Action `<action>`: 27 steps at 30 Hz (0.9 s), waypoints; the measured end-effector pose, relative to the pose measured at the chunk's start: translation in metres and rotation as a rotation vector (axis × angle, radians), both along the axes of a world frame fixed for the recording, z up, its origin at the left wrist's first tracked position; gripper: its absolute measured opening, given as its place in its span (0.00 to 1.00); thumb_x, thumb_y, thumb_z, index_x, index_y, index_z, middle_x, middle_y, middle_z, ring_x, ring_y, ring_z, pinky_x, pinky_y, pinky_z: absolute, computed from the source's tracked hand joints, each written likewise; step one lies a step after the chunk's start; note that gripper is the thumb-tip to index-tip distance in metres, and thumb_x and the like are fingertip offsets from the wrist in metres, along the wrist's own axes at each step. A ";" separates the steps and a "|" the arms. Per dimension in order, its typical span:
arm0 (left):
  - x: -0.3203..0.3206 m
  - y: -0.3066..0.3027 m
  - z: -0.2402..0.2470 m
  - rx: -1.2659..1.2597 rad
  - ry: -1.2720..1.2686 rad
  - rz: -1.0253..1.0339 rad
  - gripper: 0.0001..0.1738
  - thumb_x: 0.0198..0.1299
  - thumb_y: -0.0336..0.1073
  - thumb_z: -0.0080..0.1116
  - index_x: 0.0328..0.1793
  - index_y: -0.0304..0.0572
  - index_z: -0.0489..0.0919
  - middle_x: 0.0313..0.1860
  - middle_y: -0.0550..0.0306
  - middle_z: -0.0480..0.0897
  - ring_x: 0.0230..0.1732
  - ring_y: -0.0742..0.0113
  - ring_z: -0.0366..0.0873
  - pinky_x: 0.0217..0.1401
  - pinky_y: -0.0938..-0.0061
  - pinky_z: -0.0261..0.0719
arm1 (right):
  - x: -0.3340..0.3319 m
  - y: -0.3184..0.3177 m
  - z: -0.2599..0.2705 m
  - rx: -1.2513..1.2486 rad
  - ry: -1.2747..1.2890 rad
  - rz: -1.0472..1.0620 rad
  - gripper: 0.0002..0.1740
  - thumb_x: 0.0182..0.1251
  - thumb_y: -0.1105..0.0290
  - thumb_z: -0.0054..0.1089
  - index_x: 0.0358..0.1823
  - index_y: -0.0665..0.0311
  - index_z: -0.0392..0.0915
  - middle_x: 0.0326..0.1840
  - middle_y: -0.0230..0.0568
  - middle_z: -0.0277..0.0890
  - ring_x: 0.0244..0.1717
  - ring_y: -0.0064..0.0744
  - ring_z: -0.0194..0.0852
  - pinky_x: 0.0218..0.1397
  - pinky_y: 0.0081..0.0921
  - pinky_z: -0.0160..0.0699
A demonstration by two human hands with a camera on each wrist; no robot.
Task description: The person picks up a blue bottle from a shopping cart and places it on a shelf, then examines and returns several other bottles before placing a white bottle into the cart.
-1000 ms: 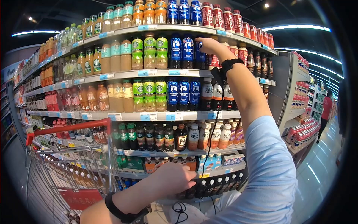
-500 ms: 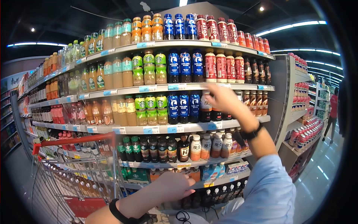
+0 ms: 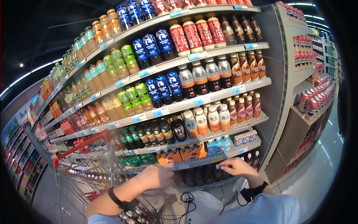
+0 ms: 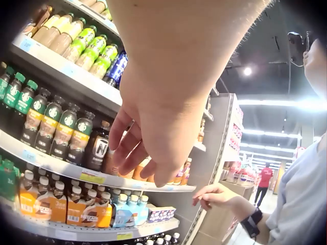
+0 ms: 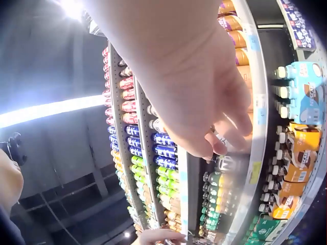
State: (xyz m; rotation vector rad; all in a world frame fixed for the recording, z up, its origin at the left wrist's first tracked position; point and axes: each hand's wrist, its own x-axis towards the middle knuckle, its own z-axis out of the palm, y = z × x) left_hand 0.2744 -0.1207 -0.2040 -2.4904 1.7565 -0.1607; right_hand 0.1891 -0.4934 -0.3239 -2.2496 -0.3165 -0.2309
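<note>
My left hand [image 3: 158, 176] is held low in front of the lower shelves, its fingers loosely bent around nothing, as the left wrist view shows. To its right, my right hand [image 3: 240, 168] hangs in front of the lowest shelves, also holding nothing, with relaxed fingers. Behind the hands stand boxed orange multipacks of bottles [image 3: 192, 151] and a light blue multipack [image 3: 219, 145]. On the shelf above are white-and-orange bottles [image 3: 201, 123] and a dark bottle marked N [image 3: 178, 128]. Both wrists wear black bands.
A shopping cart with a red handle [image 3: 80, 146] stands at my left, against the shelving. Higher shelves hold blue bottles [image 3: 160, 89], green-labelled bottles [image 3: 141, 95] and red bottles [image 3: 194, 33]. A side display of cans [image 3: 317, 98] stands right. Black cables [image 3: 188, 199] hang before my body.
My right hand has dropped from the upper shelf of bottles to beside the left hand, holding nothing. The left hand stays low. The head view has tilted and turned right.
</note>
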 end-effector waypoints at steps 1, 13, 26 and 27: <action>0.003 -0.002 0.000 0.078 -0.075 0.044 0.14 0.60 0.46 0.63 0.44 0.46 0.83 0.35 0.54 0.84 0.38 0.54 0.84 0.37 0.61 0.83 | -0.003 -0.003 -0.002 0.005 -0.068 0.004 0.15 0.65 0.62 0.65 0.48 0.61 0.85 0.41 0.49 0.86 0.41 0.49 0.85 0.46 0.33 0.83; -0.076 -0.022 0.054 0.023 0.074 0.341 0.15 0.58 0.44 0.66 0.47 0.45 0.83 0.34 0.52 0.83 0.39 0.49 0.84 0.40 0.57 0.82 | -0.022 -0.042 -0.022 0.127 -0.114 0.016 0.09 0.65 0.74 0.64 0.46 0.68 0.84 0.34 0.43 0.83 0.29 0.28 0.78 0.33 0.24 0.75; -0.122 -0.032 -0.068 0.288 0.543 0.216 0.16 0.63 0.46 0.62 0.49 0.44 0.83 0.38 0.53 0.84 0.43 0.49 0.83 0.46 0.58 0.82 | -0.041 -0.017 -0.082 0.105 -0.027 0.177 0.07 0.66 0.73 0.65 0.44 0.64 0.84 0.33 0.41 0.82 0.32 0.34 0.80 0.35 0.28 0.77; -0.122 -0.034 -0.063 0.293 0.599 0.242 0.17 0.63 0.48 0.62 0.50 0.45 0.82 0.39 0.52 0.84 0.44 0.49 0.83 0.46 0.58 0.82 | -0.045 -0.013 -0.085 0.149 -0.040 0.184 0.08 0.66 0.73 0.65 0.45 0.64 0.84 0.31 0.40 0.79 0.29 0.33 0.77 0.32 0.28 0.74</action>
